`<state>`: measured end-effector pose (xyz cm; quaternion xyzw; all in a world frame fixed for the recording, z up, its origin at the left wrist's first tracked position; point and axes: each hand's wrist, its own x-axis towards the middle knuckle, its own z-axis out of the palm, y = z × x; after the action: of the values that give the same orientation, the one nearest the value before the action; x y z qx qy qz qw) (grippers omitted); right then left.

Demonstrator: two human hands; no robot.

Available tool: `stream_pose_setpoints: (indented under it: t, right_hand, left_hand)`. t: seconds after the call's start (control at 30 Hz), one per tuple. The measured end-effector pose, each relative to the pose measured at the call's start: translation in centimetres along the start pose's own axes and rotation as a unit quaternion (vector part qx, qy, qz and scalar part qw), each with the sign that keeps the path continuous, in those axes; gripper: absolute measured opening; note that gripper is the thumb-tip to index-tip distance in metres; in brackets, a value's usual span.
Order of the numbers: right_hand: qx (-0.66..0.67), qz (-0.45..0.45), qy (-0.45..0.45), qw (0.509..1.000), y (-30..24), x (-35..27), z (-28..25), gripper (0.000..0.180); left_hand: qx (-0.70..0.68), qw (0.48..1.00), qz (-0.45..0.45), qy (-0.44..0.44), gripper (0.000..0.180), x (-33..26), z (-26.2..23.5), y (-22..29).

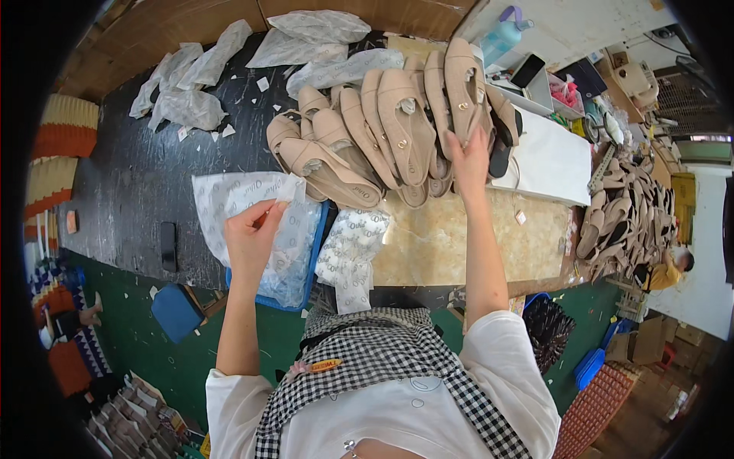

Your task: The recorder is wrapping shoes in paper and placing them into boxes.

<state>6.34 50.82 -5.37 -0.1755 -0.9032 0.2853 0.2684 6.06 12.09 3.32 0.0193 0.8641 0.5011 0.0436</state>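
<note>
Pinching tissue (248, 191) with left fingers (258, 210), right fingers (479, 144) gripping a shoe (463, 86).

The paper (248, 203) covers part of the blue tray (316, 245), rear sandals (312, 101) duck behind front sandals (407, 141), the lower-left pile (134, 417) runs off the edge, and the far person's (665, 277) hands? Too small to read!

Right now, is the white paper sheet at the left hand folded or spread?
Mostly spread: the white paper sheet shows a broad printed face and outer corners, and the left hand pinches it.
</note>
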Motion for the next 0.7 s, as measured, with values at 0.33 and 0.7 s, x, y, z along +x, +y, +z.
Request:
stream_pose_setpoints:
  t: [0.33, 0.7]
  right_hand:
    - [0.034, -0.364, -0.305, 0.879, -16.0, -11.5, -7.5, 0.035]
    - [0.721, 0.066, -0.347, 0.597, -30.7, -10.5, 16.1, 0.048]
  left_hand:
    - [0.153, 0.985, -0.001, 0.082, 0.020, 3.0, -3.4, -3.9]
    - [0.102, 0.963, 0.195, 0.153, 0.032, -6.2, -3.9, -3.8]
